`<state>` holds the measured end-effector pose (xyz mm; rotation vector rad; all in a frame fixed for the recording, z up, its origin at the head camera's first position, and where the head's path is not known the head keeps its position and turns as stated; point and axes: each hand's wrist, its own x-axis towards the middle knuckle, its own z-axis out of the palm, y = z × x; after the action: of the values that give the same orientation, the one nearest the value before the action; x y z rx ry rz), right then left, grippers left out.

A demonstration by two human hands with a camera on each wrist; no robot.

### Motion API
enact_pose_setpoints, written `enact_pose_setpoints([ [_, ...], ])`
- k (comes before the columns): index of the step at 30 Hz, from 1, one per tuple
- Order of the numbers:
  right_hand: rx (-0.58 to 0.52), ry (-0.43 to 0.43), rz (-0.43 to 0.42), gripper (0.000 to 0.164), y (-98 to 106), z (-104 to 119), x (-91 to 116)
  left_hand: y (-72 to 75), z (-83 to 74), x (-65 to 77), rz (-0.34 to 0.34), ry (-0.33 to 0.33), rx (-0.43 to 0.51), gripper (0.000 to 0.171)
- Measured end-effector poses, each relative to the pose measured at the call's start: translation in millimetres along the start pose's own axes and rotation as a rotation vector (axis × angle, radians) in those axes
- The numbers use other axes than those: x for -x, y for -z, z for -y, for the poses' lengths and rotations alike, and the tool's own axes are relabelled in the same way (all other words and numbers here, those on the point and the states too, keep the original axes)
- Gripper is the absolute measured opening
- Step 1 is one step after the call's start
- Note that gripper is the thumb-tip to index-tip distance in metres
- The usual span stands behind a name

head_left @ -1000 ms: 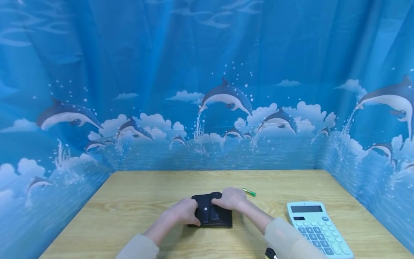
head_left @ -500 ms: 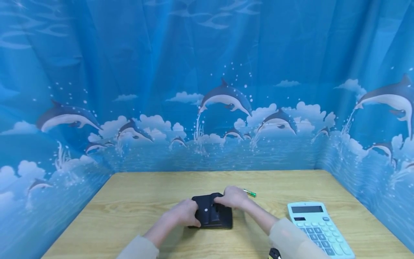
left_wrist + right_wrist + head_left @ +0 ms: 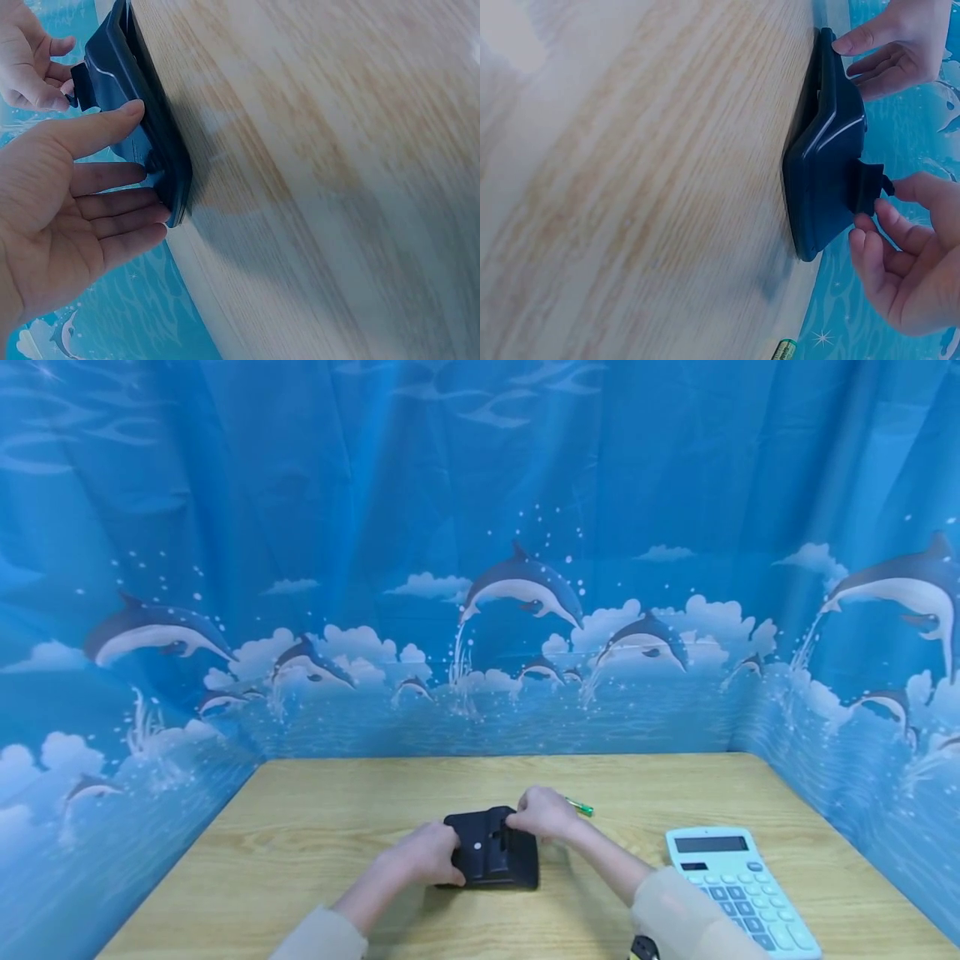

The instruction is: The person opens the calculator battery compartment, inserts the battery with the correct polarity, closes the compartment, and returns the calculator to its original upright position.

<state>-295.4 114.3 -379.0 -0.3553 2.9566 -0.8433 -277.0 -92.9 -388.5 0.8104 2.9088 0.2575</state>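
A flat black plastic device (image 3: 517, 868) with a round light spot and a raised middle ridge lies on the table. My left hand (image 3: 427, 853) holds its left side, thumb at the near edge and fingers along the side, as the left wrist view shows. A small black battery cover (image 3: 868, 187) stands up from the ridge, and a dark slot shows beside it in the head view. My right hand (image 3: 543, 814) pinches this cover at its small tab (image 3: 887, 185) between thumb and fingers. Just behind the right hand lies a green battery (image 3: 579, 807).
A light blue calculator (image 3: 738, 889) lies at the right on the wooden table (image 3: 337, 793). Near the front edge, a black and yellow object (image 3: 643, 947) is partly hidden by the right sleeve. A blue dolphin curtain (image 3: 360, 527) encloses the table's back and sides.
The right hand has moved slightly right and up, lifting the battery cover so that a dark slot now shows. The left hand and the device have stayed in place.
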Motion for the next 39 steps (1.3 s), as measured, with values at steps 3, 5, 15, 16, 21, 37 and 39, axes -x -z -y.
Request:
enact_pose_setpoints([
  [3, -0.025, 0.004, 0.01, 0.04, 0.1, -0.6, -0.1, -0.7, 0.0, 0.2, 0.001, -0.003, -0.007, 0.032],
  [5, -0.04, 0.001, 0.021, 0.039, 0.1, -1.3, -0.6, -0.9, -0.3, 0.1, -0.002, -0.005, -0.01, 0.031],
  [15, -0.215, -0.05, 0.07, 0.018, 5.4, -5.8, 2.1, -1.4, -1.8, 1.9, -0.015, -0.032, 0.03, 0.022],
  [16, -0.212, -0.053, 0.072, 0.017, 7.6, -6.5, 2.5, -1.3, -1.8, 2.1, -0.014, -0.032, 0.039, 0.022],
  [21, -0.136, -0.009, 0.096, 0.015, 23.1, -13.8, 7.7, -1.0, -0.6, 2.6, -0.014, -0.031, 0.062, 0.022],
  [37, 0.174, 0.08, 0.12, 0.039, 34.8, -34.9, 25.5, -2.4, 2.1, 4.0, -0.03, -0.123, -0.099, 0.038],
  [39, 0.22, 0.076, 0.13, 0.04, 33.7, -35.9, 27.1, -2.9, 1.9, 4.3, -0.029, -0.131, -0.123, 0.042],
])
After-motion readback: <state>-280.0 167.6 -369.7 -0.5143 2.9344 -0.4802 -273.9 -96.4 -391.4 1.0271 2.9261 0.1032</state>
